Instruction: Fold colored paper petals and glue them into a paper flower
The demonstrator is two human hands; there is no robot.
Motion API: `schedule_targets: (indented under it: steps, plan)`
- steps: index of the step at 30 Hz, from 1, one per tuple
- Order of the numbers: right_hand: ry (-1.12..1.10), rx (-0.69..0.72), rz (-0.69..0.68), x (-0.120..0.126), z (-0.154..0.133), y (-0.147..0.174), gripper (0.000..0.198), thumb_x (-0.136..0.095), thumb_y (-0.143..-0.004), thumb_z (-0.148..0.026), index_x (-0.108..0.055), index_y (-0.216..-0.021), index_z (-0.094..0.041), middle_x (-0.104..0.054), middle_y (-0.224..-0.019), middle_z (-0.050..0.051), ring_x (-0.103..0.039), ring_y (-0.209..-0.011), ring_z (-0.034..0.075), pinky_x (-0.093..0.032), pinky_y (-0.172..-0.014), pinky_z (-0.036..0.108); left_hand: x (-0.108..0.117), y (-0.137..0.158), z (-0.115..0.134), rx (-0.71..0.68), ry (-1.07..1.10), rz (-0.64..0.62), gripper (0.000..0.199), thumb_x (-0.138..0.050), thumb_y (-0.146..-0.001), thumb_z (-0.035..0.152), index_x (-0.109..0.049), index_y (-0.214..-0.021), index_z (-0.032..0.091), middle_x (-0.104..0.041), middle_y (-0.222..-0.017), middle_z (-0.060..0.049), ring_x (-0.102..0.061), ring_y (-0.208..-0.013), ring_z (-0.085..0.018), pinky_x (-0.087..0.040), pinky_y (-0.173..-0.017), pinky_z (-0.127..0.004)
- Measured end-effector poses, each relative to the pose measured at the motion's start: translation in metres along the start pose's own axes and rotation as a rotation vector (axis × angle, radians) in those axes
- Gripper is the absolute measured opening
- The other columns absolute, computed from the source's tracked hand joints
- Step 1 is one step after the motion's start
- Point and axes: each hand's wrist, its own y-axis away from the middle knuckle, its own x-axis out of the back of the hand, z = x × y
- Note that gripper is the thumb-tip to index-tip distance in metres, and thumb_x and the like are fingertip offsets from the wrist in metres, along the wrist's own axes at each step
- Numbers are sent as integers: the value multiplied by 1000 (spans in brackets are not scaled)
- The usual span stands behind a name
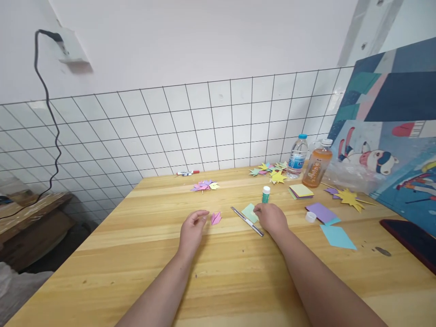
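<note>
My left hand [191,231] hovers just left of a small folded pink paper piece [215,218], fingers apart and holding nothing. My right hand [273,218] has its fingertips pinched at the right edge of a light green square of paper [249,211]; the other fingers are hidden behind the hand. Between the hands a slim silver utility knife [247,221] lies slantwise, close to the green paper. A glue stick [265,195] with a white top and green body stands upright just beyond my right hand.
Folded pink and purple paper [203,185] lies farther back, near markers [188,173]. Colourful paper stars [270,171], a water bottle [297,156], an orange drink bottle [317,164], stacked paper [301,190], a white cap [310,217] and a blue sheet [338,236] occupy the right.
</note>
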Motion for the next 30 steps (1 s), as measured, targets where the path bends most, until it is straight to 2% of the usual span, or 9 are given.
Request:
schedule_targets:
  steps: [3, 7, 11, 13, 16, 19, 21, 25, 30]
  plan:
    - [-11, 3, 13, -2, -1, 0, 20, -49, -82, -21, -67, -89, -25, -66, -89, 6, -59, -82, 19, -35, -63, 26, 0, 2, 5, 16, 0, -10, 21, -59, -71, 32, -70, -85, 21, -69, -102, -7, -61, -96, -23, -41, -86, -32]
    - [-23, 17, 47, -3, -3, 3, 31, -48, -82, -18, -57, -111, -26, -63, -97, 4, -58, -82, 17, -34, -62, 25, 0, 5, 9, 34, 9, -24, 23, -59, -71, 34, -70, -85, 20, -70, -98, -7, -62, -90, -23, -43, -81, -33]
    - [-7, 27, 93, 3, -7, 8, 19, -47, -84, -23, -65, -90, -24, -61, -96, 6, -54, -88, 20, -34, -66, 28, 0, 6, 11, 35, 23, -31, 23, -60, -72, 34, -69, -86, 19, -71, -95, -7, -62, -91, -24, -43, -81, -33]
    - [-13, 54, 195, 8, -10, 11, 18, -47, -84, -24, -65, -81, -23, -60, -97, 7, -50, -95, 22, -35, -74, 30, 0, 6, 11, 28, 34, -39, 22, -59, -72, 34, -69, -85, 19, -71, -95, -6, -62, -92, -23, -43, -83, -32]
    - [-97, 130, 438, 16, -14, 14, 13, -50, -83, -24, -63, -82, -22, -61, -103, 6, -46, -104, 23, -32, -85, 34, 0, 8, 13, 14, 55, -57, 22, -59, -74, 35, -69, -85, 19, -71, -94, -6, -62, -93, -23, -43, -84, -32]
    - [-244, 192, 563, 17, -15, 15, 15, -49, -84, -28, -62, -85, -21, -65, -94, 6, -51, -97, 24, -33, -86, 35, -2, 11, 18, -31, 111, -123, 24, -57, -78, 38, -68, -84, 18, -71, -93, -7, -62, -95, -23, -42, -88, -33]
    - [-402, 170, 547, 13, -14, 13, 18, -49, -83, -32, -63, -84, -21, -67, -88, 5, -55, -88, 22, -37, -80, 34, -3, 14, 21, -47, 155, -186, 25, -57, -78, 40, -67, -81, 17, -71, -91, -8, -62, -97, -24, -41, -90, -35]
    - [-765, -38, 441, 0, -6, 3, 21, -53, -78, -38, -65, -82, -21, -69, -89, 5, -61, -87, 22, -42, -74, 30, -6, 17, 24, -54, 189, -262, 25, -60, -76, 42, -68, -78, 17, -73, -88, -9, -61, -101, -26, -40, -93, -37]
    - [-815, -132, 401, -7, 0, -4, 23, -55, -75, -40, -65, -83, -21, -70, -86, 5, -63, -84, 24, -43, -70, 31, -4, 16, 24, -86, 163, -260, 26, -58, -78, 41, -69, -74, 17, -72, -85, -8, -62, -96, -26, -40, -91, -36]
